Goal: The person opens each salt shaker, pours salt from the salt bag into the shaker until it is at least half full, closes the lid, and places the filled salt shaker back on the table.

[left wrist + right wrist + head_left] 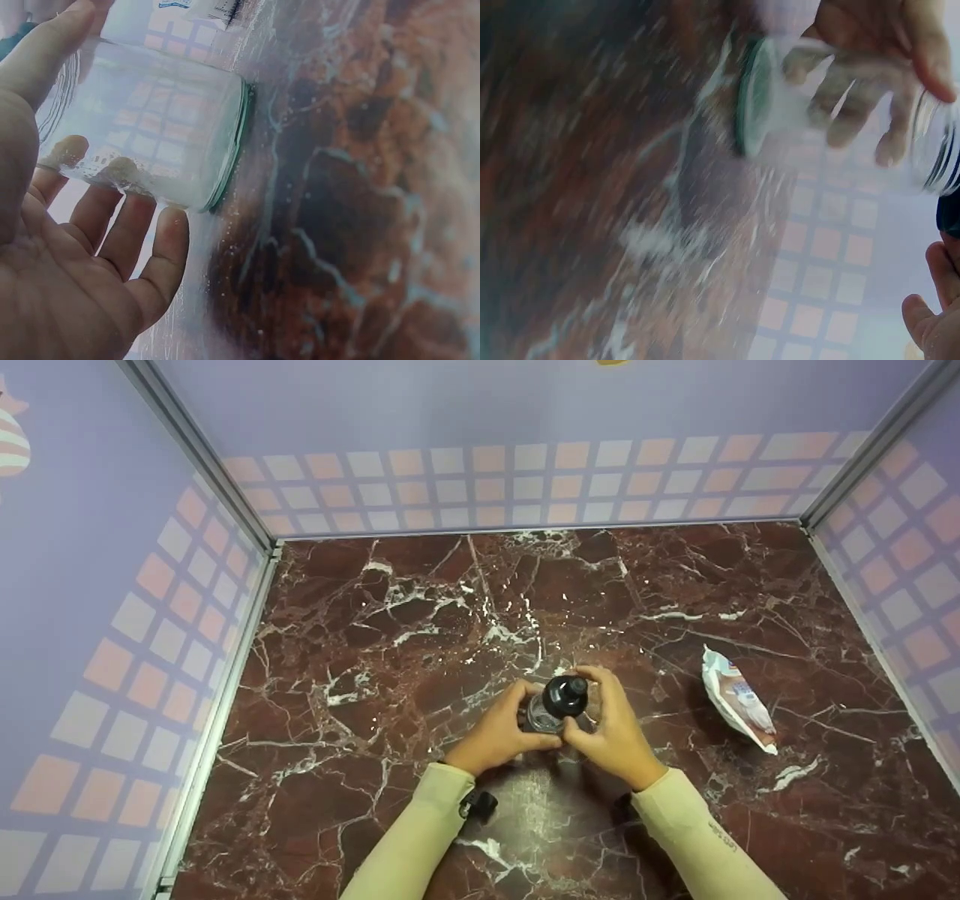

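A clear glass jar [165, 112] with a threaded neck is between both hands, a thin whitish layer near its base. My left hand [499, 727] holds it, fingers curled around the side; the right wrist view shows those fingers [847, 97] through the glass. A black lid [564, 696] with a small knob on top is pinched in my right hand [611, 727], between thumb and fingers. In the right wrist view the jar's threads are bare, and the lid's edge [949, 214] lies close beside them. Whether lid and jar touch cannot be told.
A white and brown plastic packet [739, 697] lies on the dark red marbled table [810, 780] to the right of my hands. White crumbs or powder specks are scattered beyond the jar. Purple panels with checkered squares [487, 487] enclose the table at the back and sides.
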`<state>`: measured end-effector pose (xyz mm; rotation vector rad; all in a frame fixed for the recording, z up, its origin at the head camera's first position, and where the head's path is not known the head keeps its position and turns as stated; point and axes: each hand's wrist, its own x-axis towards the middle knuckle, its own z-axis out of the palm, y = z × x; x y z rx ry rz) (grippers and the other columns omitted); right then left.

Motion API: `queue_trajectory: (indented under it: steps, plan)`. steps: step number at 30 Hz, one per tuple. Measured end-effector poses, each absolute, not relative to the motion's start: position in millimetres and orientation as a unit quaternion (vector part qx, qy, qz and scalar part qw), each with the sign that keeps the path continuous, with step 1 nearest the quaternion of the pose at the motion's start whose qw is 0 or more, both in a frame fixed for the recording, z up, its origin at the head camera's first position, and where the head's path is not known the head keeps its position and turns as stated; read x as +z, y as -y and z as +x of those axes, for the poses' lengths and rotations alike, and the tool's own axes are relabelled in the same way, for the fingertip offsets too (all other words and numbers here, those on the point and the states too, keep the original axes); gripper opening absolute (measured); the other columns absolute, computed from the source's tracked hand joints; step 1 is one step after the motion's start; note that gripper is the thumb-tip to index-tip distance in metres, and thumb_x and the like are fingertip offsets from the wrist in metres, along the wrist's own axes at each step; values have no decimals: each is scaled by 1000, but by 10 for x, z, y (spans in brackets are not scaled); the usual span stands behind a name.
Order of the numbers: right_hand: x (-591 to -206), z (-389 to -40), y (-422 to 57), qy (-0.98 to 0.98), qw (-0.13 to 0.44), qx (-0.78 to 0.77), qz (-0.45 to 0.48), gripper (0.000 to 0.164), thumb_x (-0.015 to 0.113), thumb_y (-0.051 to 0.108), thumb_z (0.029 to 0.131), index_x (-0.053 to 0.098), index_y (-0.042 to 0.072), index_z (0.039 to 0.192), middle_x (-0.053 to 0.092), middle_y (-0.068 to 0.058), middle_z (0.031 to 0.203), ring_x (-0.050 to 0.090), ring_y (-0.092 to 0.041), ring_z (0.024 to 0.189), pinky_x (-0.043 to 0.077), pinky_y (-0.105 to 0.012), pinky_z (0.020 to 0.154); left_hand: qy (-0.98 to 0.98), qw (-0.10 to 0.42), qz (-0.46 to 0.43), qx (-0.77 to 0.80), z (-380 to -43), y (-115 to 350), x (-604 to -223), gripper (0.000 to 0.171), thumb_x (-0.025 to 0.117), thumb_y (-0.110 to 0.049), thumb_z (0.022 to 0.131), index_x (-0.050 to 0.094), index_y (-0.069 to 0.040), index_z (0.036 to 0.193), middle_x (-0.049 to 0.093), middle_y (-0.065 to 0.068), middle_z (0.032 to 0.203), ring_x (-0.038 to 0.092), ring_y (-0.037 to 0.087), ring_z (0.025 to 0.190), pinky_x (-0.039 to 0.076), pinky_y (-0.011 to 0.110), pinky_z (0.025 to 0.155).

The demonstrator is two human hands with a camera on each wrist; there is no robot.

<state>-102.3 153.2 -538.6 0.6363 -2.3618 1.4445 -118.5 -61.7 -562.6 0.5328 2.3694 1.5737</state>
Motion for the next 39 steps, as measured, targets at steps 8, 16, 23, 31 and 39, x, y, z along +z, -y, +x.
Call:
queue_trajectory:
  steps: [8, 16, 23, 31, 39]
  plan:
    - [-5436, -1165, -1733, 839, 182, 489, 155, 67, 77, -5, 73, 51, -6, 135, 57, -16, 126, 54, -24, 114, 45, -46, 102, -810, 123, 192, 540, -1169, 620, -5611, 81, 93, -41, 73, 51, -8, 135, 60, 10, 133, 63, 22, 112, 54, 32, 96]
    - [-5569, -1360, -1929, 888, 183, 413, 87, 51, 78, 6, 78, 58, -5, 123, 58, -22, 116, 53, -36, 109, 42, -50, 98, -815, 120, 178, 539, -1164, 610, -5616, 80, 95, -34, 73, 52, -11, 136, 59, 8, 135, 62, 22, 114, 53, 37, 99]
    - [-5591, -1469, -2003, 937, 109, 328, 50, 53, 78, 20, 83, 59, -3, 126, 59, -25, 117, 57, -46, 108, 45, -61, 96, -812, 126, 174, 543, -1160, 614, -5615, 82, 95, -34, 73, 51, -11, 138, 59, 8, 135, 63, 24, 113, 55, 36, 95]
    - [-5577, -1596, -2023, 959, 96, 265, 45, 57, 79, 26, 86, 59, -4, 131, 61, -28, 120, 58, -50, 111, 44, -64, 99, -809, 128, 168, 549, -1157, 613, -5631, 82, 95, -32, 73, 50, -12, 139, 60, 8, 134, 64, 25, 112, 57, 35, 93]
    - [-5642, -1625, -2111, 965, 57, 257, 23, 56, 81, 25, 87, 56, -2, 129, 59, -30, 121, 58, -53, 111, 47, -66, 97, -816, 119, 171, 539, -1166, 598, -5641, 80, 95, -31, 73, 52, -11, 138, 60, 9, 135, 63, 25, 115, 54, 37, 99]
